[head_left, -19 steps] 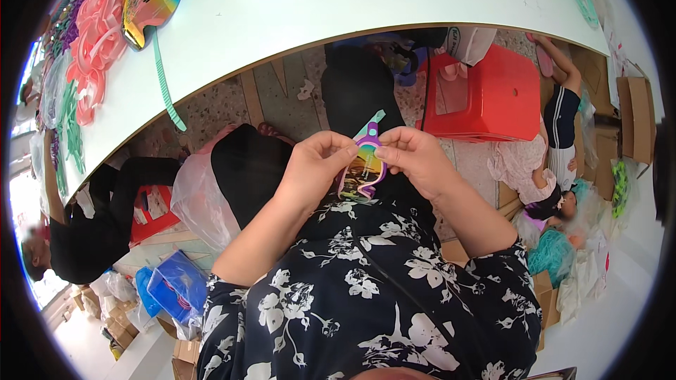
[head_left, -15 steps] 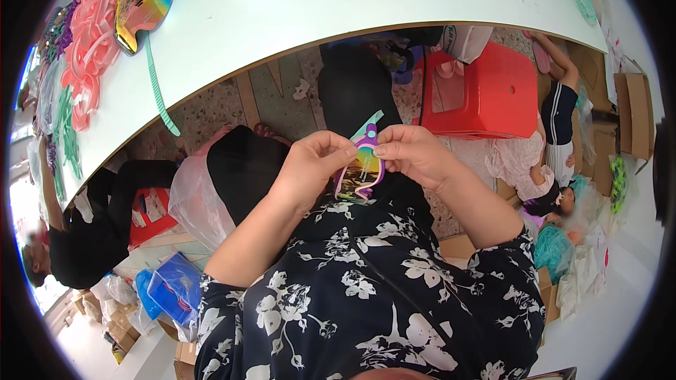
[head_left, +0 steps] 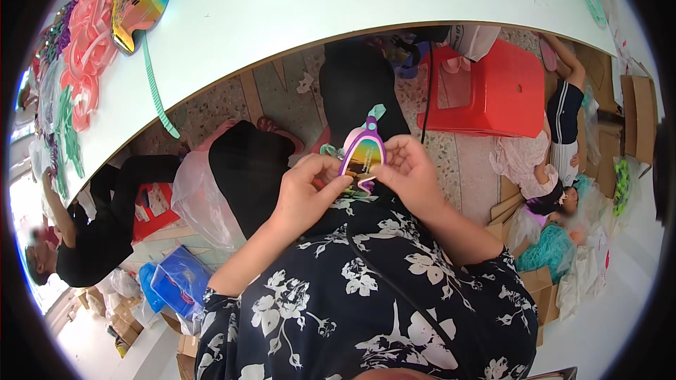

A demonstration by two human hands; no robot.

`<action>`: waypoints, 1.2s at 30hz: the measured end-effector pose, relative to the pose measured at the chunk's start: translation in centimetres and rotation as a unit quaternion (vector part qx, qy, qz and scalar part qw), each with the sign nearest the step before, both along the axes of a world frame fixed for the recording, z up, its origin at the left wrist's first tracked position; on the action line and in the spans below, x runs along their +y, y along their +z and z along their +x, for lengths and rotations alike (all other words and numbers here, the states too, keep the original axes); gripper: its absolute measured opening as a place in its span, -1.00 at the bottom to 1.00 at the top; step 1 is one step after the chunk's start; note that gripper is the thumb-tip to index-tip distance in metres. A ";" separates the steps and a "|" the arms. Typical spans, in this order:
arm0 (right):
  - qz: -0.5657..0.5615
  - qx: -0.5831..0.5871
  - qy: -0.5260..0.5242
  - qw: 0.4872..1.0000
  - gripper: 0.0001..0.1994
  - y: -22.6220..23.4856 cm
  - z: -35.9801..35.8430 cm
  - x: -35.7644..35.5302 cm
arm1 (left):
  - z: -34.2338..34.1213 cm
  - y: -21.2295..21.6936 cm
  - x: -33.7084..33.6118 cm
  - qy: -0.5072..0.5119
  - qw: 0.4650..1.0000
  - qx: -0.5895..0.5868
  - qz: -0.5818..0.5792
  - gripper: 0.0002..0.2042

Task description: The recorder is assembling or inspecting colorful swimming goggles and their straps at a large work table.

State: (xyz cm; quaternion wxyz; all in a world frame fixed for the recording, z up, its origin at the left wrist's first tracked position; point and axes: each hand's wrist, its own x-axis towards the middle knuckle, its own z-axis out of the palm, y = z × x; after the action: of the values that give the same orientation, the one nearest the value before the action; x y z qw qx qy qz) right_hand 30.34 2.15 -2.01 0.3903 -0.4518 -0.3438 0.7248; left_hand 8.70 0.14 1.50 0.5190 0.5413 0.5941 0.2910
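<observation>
Over my lap I hold a pair of swim goggles (head_left: pixel 362 155) with a purple frame, a shiny rainbow-mirrored lens and a mint-green strap end sticking up at the top. My left hand (head_left: pixel 310 186) pinches the frame's left side, thumb near the lower lens edge. On the opposite side, my right hand (head_left: pixel 410 172) grips the frame with its thumb pressed on the lens and fingers curled behind. The lower part of the goggles is partly hidden by my thumbs.
The white table (head_left: pixel 282 0) curves ahead, bearing mirrored goggles (head_left: pixel 139 7), pink rubbery pieces (head_left: pixel 88 42) and a mint strap (head_left: pixel 156 84) hanging over its edge. A red stool (head_left: pixel 517 91) stands at right. One person (head_left: pixel 98 232) sits left; others are at far right.
The goggles have turned more upright and face me more fully. My right hand has moved down from the top of the frame to the lens's lower right side.
</observation>
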 end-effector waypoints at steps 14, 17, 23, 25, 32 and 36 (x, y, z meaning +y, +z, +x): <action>0.071 -0.035 -0.050 0.996 -0.54 -0.6 -1.8 -2.2 | 1.3 -2.6 -0.3 0.016 0.992 0.066 0.103 -0.78; 0.143 -0.061 -0.007 0.988 -0.36 0.1 -0.4 -1.2 | 1.2 -2.5 0.0 0.010 0.986 0.068 0.153 -0.81; 0.415 -0.413 0.300 0.753 -0.41 4.8 2.5 5.5 | 1.4 -2.7 0.7 -0.002 0.989 0.035 0.145 -0.83; 0.534 -0.408 0.324 0.667 -0.46 5.7 1.8 7.3 | 1.2 -2.7 0.9 -0.005 0.988 0.041 0.147 -0.83; 0.550 -0.322 0.372 0.674 -0.38 4.3 0.9 8.6 | 0.6 -2.8 0.9 0.018 0.965 0.038 0.259 -0.80; 0.489 -0.356 0.120 0.787 -0.32 3.6 1.4 6.9 | -2.6 -2.5 0.5 0.297 0.931 0.086 0.194 -0.77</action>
State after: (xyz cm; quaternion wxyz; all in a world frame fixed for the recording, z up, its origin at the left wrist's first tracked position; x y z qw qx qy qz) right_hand 31.70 9.00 1.56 0.3184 -0.3813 -0.8187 0.2879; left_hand 6.08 0.61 -1.03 0.2410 0.4532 0.7021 0.4936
